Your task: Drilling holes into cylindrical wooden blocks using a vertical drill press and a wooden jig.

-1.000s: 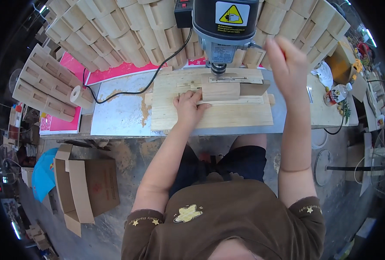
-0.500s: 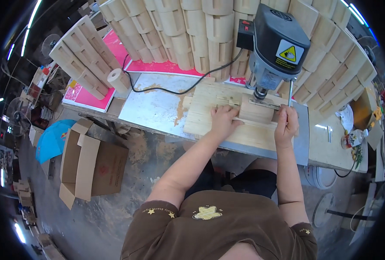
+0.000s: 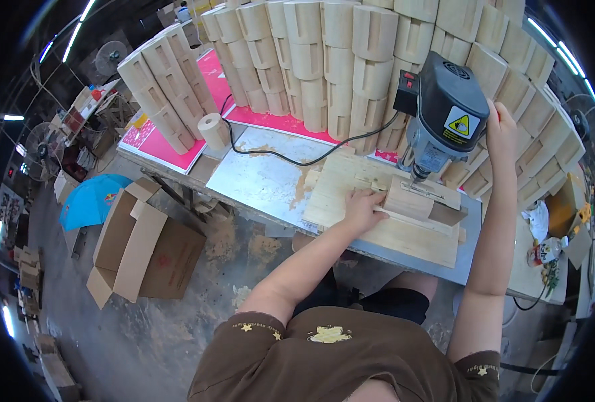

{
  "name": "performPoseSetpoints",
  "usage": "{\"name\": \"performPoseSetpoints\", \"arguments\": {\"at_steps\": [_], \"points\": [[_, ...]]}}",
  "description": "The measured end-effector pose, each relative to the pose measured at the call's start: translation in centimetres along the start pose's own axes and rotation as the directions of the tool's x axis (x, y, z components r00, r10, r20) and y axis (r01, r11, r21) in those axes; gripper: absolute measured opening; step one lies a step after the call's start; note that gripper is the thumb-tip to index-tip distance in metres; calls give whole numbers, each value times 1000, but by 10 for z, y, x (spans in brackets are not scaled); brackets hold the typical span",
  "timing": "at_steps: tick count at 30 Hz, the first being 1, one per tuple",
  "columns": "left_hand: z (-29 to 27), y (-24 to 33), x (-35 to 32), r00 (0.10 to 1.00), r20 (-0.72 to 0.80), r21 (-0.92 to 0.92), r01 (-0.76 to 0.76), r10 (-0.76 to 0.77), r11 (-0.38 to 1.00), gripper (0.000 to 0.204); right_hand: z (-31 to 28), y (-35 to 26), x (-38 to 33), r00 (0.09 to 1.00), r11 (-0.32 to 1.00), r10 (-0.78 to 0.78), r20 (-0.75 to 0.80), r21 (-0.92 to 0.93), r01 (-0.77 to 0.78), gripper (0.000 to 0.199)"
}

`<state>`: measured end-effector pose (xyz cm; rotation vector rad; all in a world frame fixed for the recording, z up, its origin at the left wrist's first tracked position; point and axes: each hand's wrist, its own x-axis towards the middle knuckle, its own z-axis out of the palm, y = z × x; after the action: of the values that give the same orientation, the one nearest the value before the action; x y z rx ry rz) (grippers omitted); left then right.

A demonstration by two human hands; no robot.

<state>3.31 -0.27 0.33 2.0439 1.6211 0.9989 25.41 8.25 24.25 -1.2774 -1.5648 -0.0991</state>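
Observation:
A grey-black drill press (image 3: 449, 107) stands over a wooden board (image 3: 337, 201) on the bench. Beneath its chuck (image 3: 419, 172) lies a pale wooden block (image 3: 408, 202) with a rounded face, against wooden strips on the board. My left hand (image 3: 364, 210) grips the block's left end, thumb along its front. Raised at the right side of the drill press head, my right hand (image 3: 503, 127) is closed around the feed lever's handle; a little red shows by the fingers, and the lever itself is mostly hidden.
Stacks of slotted wooden blocks (image 3: 307, 60) wall the bench's back; more stand on the left (image 3: 167, 87), beside a short wooden cylinder (image 3: 213, 130). A black cord (image 3: 304, 163) crosses the bench. An open carton (image 3: 170, 258) and blue umbrella (image 3: 93, 204) are on the left; a bottle (image 3: 546, 251) stands right.
My right hand has swung up from beside the block to the drill press head. My left hand stays on the block. The whole view has shifted a little.

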Motion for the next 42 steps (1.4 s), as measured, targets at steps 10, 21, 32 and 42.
{"name": "performPoseSetpoints", "arguments": {"at_steps": [10,21,32,42], "points": [[12,12,6,993,-85,-178,71,-87,982,56,-17,60,-83,873,966,32,486,210,-153,39],[-43,-20,-14,957,-163,-293,-279,239,915,44,-27,71,-190,813,992,45,580,67,-103,27],[-168,5,-20,997,62,-523,69,-42,849,41,-33,60,-203,747,960,82,659,150,-238,30],[-129,30,-23,998,37,-171,-39,46,985,37,-33,55,-207,759,948,84,646,184,-261,27]]}}
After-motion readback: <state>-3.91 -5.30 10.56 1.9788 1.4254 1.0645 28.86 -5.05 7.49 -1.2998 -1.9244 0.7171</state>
